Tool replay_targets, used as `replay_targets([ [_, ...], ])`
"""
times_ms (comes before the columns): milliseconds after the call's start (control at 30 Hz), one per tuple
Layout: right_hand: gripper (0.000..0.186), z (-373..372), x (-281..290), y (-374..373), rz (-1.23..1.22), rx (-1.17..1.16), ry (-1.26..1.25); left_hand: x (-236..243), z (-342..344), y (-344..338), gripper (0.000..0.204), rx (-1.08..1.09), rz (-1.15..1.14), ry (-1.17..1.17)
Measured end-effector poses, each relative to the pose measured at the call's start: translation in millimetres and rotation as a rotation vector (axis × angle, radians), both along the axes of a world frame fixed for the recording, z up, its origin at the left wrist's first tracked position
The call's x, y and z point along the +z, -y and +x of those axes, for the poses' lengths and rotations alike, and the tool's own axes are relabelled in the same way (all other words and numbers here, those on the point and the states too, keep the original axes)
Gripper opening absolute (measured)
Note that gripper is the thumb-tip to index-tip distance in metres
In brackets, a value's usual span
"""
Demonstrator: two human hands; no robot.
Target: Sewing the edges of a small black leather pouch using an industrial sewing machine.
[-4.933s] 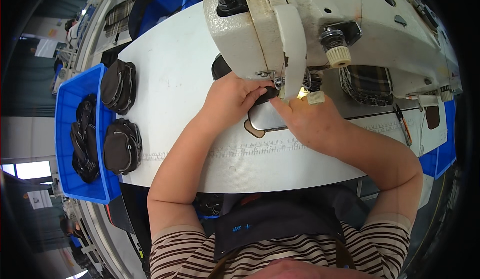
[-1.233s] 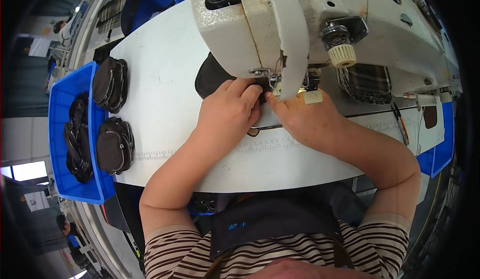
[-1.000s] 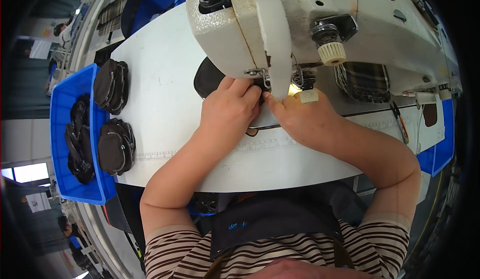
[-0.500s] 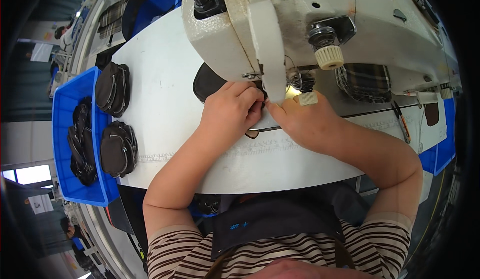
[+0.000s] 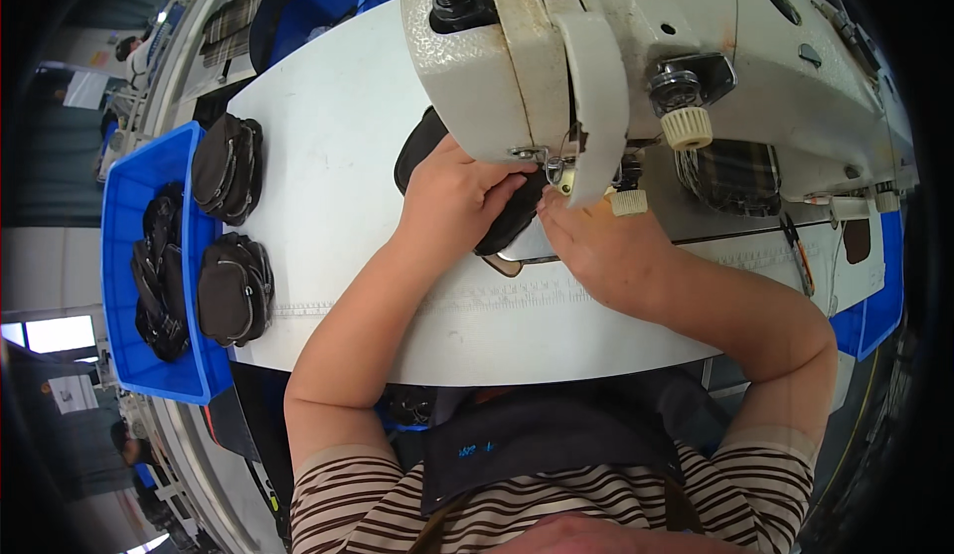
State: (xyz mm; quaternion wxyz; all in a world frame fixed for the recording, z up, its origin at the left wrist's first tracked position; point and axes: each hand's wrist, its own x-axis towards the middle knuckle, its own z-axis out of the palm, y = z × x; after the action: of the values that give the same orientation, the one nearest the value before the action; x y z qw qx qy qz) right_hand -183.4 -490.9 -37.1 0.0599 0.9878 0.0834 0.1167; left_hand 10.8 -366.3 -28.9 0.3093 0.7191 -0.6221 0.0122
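My left hand [image 5: 447, 201] pinches a dark fabric piece [image 5: 505, 228] just left of the needle area [image 5: 556, 174] of a white sewing machine [image 5: 492, 72]; the piece's far part shows behind this hand. My right hand [image 5: 606, 251] has its fingers closed at the piece's right edge, beside the presser foot, with some fingertips partly hidden. The piece lies over a metal plate [image 5: 715, 218], its near end close to a small tan shape [image 5: 504, 265] at the plate's corner. The needle itself is too small to make out.
On the white table [image 5: 338, 157], two dark pouches [image 5: 224, 166] [image 5: 229, 286] stand beside a blue bin [image 5: 159, 365] of dark pieces. Right are plaid pieces [image 5: 725, 176], orange-black snips [image 5: 798, 251] and another blue bin [image 5: 884, 306]. A co-worker [image 5: 134, 54] sits at the far left.
The dark piece now reaches further toward me, showing below my fingers. My left hand has shifted slightly up, its thumb along the piece. The machine appears a little further right as the view shifted.
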Motion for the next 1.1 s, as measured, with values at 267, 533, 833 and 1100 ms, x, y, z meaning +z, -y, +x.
replay_targets([
  [267,0.039,1,-3,-2,0.127,-0.004,0.067,-7,3,2,0.031,-0.165,-0.002,-0.014],
  [533,0.034,3,-3,-1,0.089,-0.015,0.129,2,-6,-2,0.031,-0.14,0.073,0.148],
  [833,0.035,-1,4,3,0.144,-0.006,0.145,25,-29,-14,0.027,-0.076,0.175,0.185],
  [1100,0.036,1,-2,1,0.195,-0.025,0.162,15,-36,-9,0.014,-0.035,0.048,0.291],
])
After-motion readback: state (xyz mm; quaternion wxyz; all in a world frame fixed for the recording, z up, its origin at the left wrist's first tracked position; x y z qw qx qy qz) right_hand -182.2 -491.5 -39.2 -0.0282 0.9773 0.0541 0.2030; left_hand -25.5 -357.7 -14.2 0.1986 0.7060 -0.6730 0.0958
